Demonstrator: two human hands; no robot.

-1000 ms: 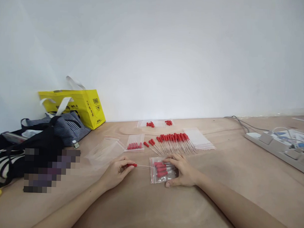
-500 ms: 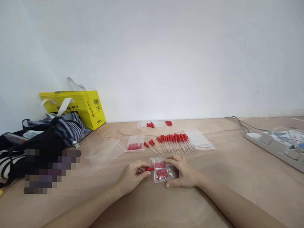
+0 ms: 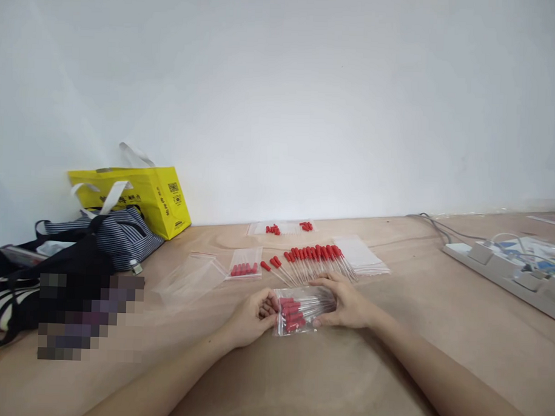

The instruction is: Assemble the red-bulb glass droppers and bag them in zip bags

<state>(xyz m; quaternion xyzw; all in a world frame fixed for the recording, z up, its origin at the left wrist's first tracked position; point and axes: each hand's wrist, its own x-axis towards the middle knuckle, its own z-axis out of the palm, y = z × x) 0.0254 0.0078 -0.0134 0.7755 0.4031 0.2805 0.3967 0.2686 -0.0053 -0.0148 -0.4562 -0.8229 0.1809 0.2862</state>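
Note:
Between my hands lies a clear zip bag holding several glass droppers, their red rubber caps toward the left. My left hand pinches the bag's left, zip-side edge with curled fingers. Around the bag's right end, my right hand has its fingers and thumb closed. Just beyond is a row of loose red-capped droppers, tips pointing toward me. To their left sits a filled bag with red caps along its near edge. Flat clear bags lie farther left.
A stack of white bags lies behind the droppers. More filled bags rest by the wall. At left are a yellow bag, a striped bag and a black bag; at right, a power strip with cables.
The red-capped dropper that was at my left fingers now lies inside the bag with the others. My right hand has moved slightly right along the bag.

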